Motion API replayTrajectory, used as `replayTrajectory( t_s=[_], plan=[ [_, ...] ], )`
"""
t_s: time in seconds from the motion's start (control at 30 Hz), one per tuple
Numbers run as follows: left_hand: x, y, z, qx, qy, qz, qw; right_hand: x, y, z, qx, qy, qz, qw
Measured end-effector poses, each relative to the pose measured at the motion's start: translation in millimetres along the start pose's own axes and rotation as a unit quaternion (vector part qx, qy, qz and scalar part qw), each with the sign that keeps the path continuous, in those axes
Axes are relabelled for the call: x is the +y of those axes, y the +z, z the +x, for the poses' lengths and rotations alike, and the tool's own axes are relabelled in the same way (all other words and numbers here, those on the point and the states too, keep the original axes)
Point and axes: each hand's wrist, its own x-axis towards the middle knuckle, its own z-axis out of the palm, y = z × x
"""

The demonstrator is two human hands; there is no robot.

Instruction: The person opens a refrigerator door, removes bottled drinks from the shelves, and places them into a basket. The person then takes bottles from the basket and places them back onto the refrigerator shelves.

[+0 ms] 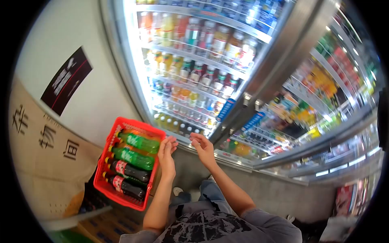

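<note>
Both my hands are raised in front of my body with a gap between them. My left hand hovers by the right rim of a red basket, holding nothing, its fingers loosely curved and apart. My right hand is empty too, with fingers bent toward the left one and slightly spread. Inside the basket lie green bottles and dark bottles with red labels, on their sides, caps to the left.
A lit drinks fridge with several shelves of bottles stands ahead. Glass fridge doors run along the right. On the left are a white wall and a tan curtain; cartons sit below the basket.
</note>
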Motion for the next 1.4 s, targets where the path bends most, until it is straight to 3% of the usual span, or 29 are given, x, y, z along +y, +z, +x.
replayTrajectory(
  t_s=[0.17,0.37,0.73,1.0,1.2,1.4],
  plan=[
    [-39.9,60.7,-22.9,-0.106,-0.069,0.024,0.992,-40.5,-75.4,-34.9,0.113,-0.042,-0.024,0.992],
    [-58.6,139.9,-48.5,-0.194,-0.087,0.031,0.977,-94.3,-159.5,-66.0,0.202,-0.062,0.026,0.977],
    [-102.0,203.8,-55.7,-0.233,-0.088,0.028,0.968,-77.5,-251.9,-84.4,0.232,-0.071,0.027,0.970],
    [-99.5,209.3,-19.6,-0.248,-0.037,0.078,0.965,-82.6,-244.9,-44.0,0.226,-0.077,-0.025,0.971],
    [-88.0,197.0,-6.5,-0.310,-0.124,0.071,0.940,-87.2,-208.9,10.0,0.241,-0.111,-0.106,0.958],
    [-61.4,176.5,23.6,-0.322,-0.115,0.070,0.937,-93.6,-166.8,52.1,0.274,-0.129,-0.178,0.936]
  ],
)
